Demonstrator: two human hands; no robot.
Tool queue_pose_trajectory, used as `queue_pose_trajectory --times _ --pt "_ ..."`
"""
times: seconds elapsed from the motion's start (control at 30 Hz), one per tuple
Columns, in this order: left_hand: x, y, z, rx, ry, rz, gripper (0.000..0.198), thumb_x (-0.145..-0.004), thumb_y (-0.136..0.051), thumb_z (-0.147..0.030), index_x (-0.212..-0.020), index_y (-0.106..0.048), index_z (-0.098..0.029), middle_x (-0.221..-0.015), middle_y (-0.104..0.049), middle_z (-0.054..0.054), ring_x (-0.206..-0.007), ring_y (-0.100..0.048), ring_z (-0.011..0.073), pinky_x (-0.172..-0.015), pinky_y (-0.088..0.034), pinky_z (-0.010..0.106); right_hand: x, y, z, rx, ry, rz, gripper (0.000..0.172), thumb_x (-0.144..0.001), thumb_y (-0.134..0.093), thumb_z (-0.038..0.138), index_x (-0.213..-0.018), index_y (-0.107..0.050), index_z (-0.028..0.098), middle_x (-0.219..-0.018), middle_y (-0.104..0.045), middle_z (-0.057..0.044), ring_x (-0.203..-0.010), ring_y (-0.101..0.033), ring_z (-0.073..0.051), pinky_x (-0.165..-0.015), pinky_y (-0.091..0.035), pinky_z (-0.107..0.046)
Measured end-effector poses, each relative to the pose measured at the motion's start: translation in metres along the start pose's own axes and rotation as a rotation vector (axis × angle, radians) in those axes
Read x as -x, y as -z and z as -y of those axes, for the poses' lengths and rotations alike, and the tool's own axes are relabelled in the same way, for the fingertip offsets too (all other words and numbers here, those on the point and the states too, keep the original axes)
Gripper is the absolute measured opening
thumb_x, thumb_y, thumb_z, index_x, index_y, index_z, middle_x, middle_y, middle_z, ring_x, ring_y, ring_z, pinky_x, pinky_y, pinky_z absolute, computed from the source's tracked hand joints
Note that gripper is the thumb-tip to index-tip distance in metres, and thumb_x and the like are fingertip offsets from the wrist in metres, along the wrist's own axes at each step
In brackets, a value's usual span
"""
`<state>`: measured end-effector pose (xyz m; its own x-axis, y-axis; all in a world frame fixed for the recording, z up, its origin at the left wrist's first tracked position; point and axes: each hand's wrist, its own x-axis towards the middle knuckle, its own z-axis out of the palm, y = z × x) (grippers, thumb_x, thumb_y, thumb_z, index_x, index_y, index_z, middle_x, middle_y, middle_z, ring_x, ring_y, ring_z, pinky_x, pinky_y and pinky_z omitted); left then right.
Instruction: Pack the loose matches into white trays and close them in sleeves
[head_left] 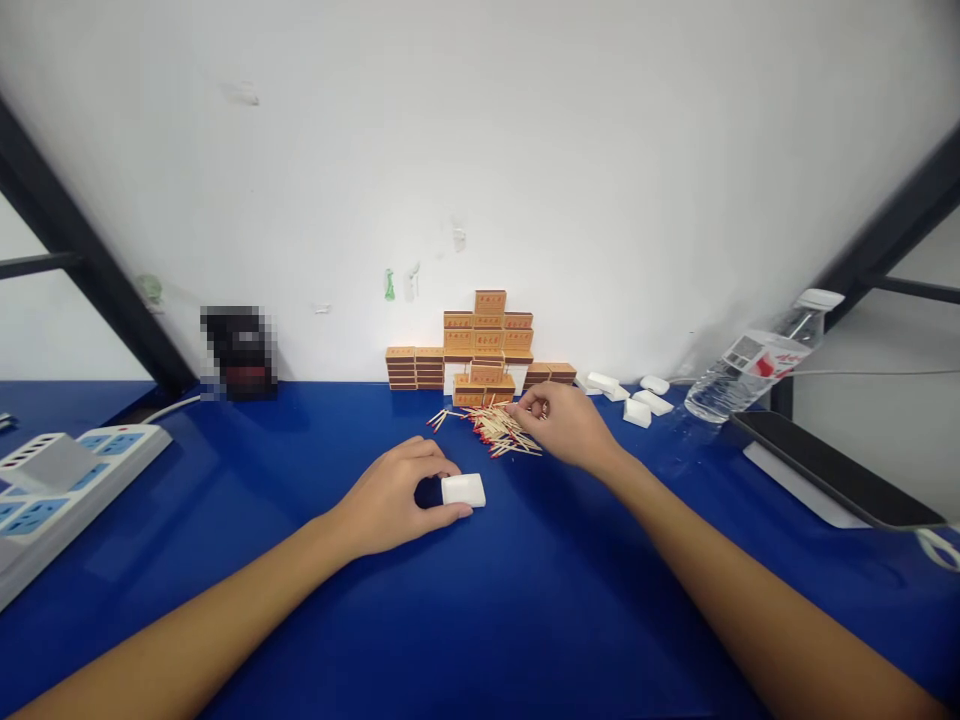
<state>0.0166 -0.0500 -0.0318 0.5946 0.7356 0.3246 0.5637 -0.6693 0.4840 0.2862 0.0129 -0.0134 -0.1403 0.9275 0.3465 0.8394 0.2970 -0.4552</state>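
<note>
My left hand (397, 495) rests on the blue table (525, 600) and is closed on a small white matchbox tray (463, 489), thumb below and fingers above it. My right hand (566, 420) reaches to the right edge of a loose pile of red-tipped matches (499, 428), its fingertips pinched together at the matches; whether any match sits between them is too small to tell. Behind the pile stands a stack of orange-brown matchboxes (484, 345) against the white wall.
Several white empty trays (634, 398) lie right of the stack. A plastic water bottle (757, 365) lies on its side at the right, near a dark phone (832, 465). A white power strip (52, 480) sits at the left, a dark blurred object (238, 352) at the back left.
</note>
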Motion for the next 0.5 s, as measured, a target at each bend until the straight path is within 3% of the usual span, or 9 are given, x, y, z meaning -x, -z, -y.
queue_pose_trajectory --times 0.27,0.5 --pt "0.001 -0.003 0.0 -0.046 -0.04 -0.006 0.03 -0.092 -0.075 -0.047 -0.111 -0.077 -0.023 -0.102 -0.07 0.006 -0.093 -0.061 0.0232 -0.087 -0.052 0.04 -0.011 -0.022 0.019 0.234 0.033 0.035 0.031 -0.086 -0.071 0.05 -0.079 -0.068 0.02 -0.088 -0.071 -0.009 -0.073 -0.062 -0.021 -0.059 -0.034 -0.031" --pt "0.002 -0.003 0.0 -0.066 -0.056 -0.001 0.03 -0.093 -0.074 -0.046 -0.112 -0.076 -0.023 -0.102 -0.071 0.006 -0.092 -0.061 0.0231 -0.086 -0.051 0.039 -0.001 -0.015 0.019 0.362 0.066 0.134 0.029 -0.093 -0.066 0.041 -0.073 -0.062 0.02 -0.085 -0.07 -0.01 -0.074 -0.063 -0.023 -0.059 -0.031 -0.032"
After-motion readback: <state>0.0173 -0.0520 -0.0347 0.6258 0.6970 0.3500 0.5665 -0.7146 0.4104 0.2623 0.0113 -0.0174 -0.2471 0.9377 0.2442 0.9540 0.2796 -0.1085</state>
